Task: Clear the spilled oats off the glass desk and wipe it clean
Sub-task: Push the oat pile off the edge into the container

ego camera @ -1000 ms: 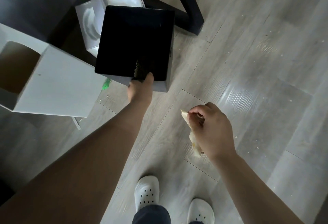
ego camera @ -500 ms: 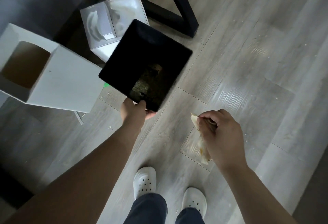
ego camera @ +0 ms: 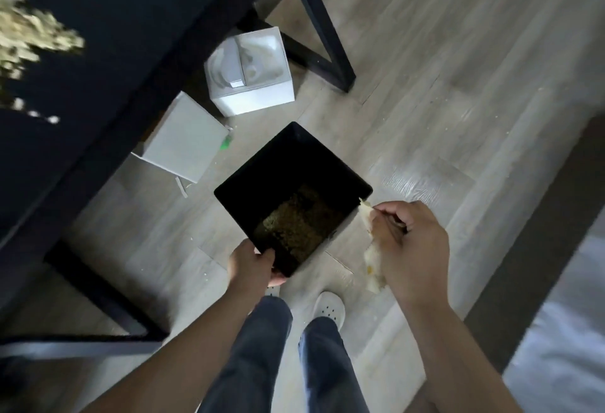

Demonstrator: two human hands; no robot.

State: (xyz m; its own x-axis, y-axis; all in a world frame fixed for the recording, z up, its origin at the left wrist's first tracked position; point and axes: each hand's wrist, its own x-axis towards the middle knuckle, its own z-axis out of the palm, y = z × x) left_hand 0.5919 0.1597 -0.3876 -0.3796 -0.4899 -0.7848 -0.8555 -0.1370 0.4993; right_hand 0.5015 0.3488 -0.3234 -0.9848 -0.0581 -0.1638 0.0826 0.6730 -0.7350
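Fingers [ego camera: 276, 279] of left hand [ego camera: 250, 267] are gripping black square bin [ego camera: 288, 163]; right hand [ego camera: 411, 245] is clenching crumpled pale tissue [ego camera: 373, 262]; white cardboard box [ego camera: 255, 99] sitting beyond.

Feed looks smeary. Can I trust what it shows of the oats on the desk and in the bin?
Head view: the spilled oats on the desk are motion-blurred, so their spread is unclear. Head view again: the black bin is dark inside, yet the oats at its bottom show. Glare streaks the floor right of it.
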